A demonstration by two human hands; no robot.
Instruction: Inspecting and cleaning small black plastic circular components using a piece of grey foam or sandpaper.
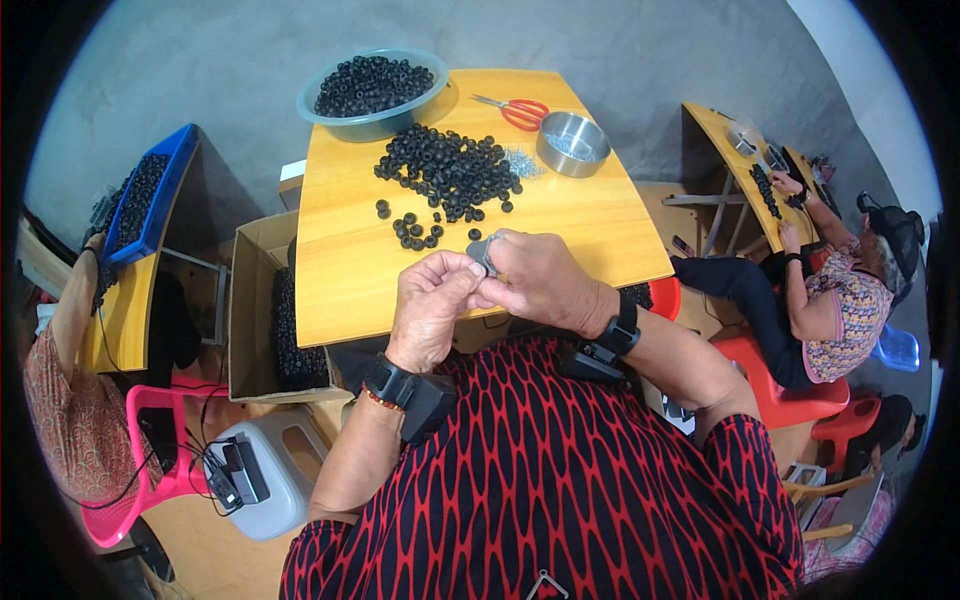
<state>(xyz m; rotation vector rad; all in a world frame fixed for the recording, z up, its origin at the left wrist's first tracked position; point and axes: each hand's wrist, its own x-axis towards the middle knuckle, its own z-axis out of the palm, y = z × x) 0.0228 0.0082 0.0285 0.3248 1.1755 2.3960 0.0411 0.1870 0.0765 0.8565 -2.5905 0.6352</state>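
Observation:
My left hand [432,306] and my right hand [548,281] meet just over the near edge of the yellow table [345,250]. The right hand is closed around a small grey piece [481,254], whose exact kind I cannot tell. Pressed together against its lower side, the left fingertips pinch something too small to make out. Ahead of them lies a pile of small black ring-shaped parts [440,165], with several loose ones nearer my hands. Beside the pile are scattered thin silvery pins [520,163].
A pale blue basin [313,108] of black parts stands at the back left. Red-handled scissors [522,113] and a steel bowl [588,160] of pins sit at the back right. A cardboard box [250,320] stands left of the table. Other people work at tables on both sides.

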